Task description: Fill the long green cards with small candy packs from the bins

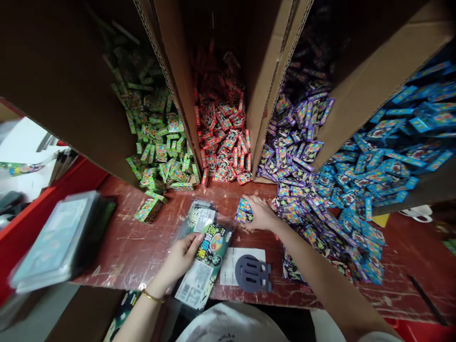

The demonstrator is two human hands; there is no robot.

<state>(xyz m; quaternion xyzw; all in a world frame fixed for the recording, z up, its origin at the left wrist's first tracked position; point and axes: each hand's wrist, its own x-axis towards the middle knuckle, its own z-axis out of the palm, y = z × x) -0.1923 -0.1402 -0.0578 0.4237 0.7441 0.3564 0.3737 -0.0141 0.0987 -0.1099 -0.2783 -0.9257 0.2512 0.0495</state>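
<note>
My left hand (185, 251) pinches a dark printed plastic bag (210, 251) with yellow and blue lettering, thumb on its face. It lies over another clear bag (199, 213) on the table. My right hand (262, 213) is closed round small purple-and-blue printed boxes (244, 211), a little above the table and apart from the bag; their exact number is hidden by the fingers. Just right of this hand lies a heap of small purple boxes (292, 209). Nearer to me, a dark slotted plastic piece (252, 273) rests partly on a white printed paper (228, 266).
Cardboard bins with tall dividers (171, 71) hold small green boxes (160, 156), red boxes (228, 142) and blue boxes (384, 166). Blue boxes spill onto the red table (124, 242). At left, a stack of plastic bags (57, 242) sits beside a red crate (81, 171).
</note>
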